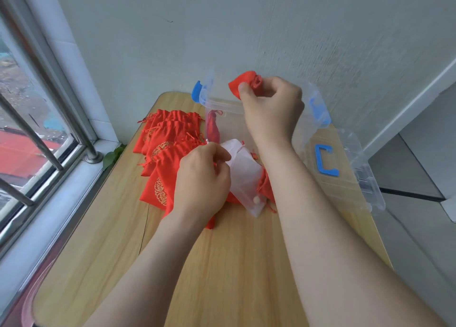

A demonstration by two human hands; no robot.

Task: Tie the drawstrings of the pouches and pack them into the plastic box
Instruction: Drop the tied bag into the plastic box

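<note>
Above the far rim of the plastic box (222, 103), the right hand (271, 107) grips a red pouch (243, 84), with fingers and thumb curled round its gathered neck and the body of the pouch sticking out to the left. The neck looks cinched; whether a knot is tied cannot be told. One packed pouch (213, 129) lies inside the box against its left wall.

Nearer the person, the left hand (204, 176) pinches the upper edge of a white pouch (244, 178) lying on the table (222, 265), just in front of the box. The cord itself is too thin to make out under the fingers.

A pile of red pouches (170, 139) lies flat to the left of the box, with mouths open and cords loose. The lid (357, 168) and its blue handle (325, 160) rest to the right.

Handling assessment: the pouches appear to be light, soft cloth — limp, with no shape of their own. The white one looks sheer and probably slippery. The cloth should crumple under a grip without harm. The gathered neck is the firmest hold, and the cord ends are the place to pull when tying. Loose cords may snag on neighbouring pouches when one is lifted from the pile.
</note>
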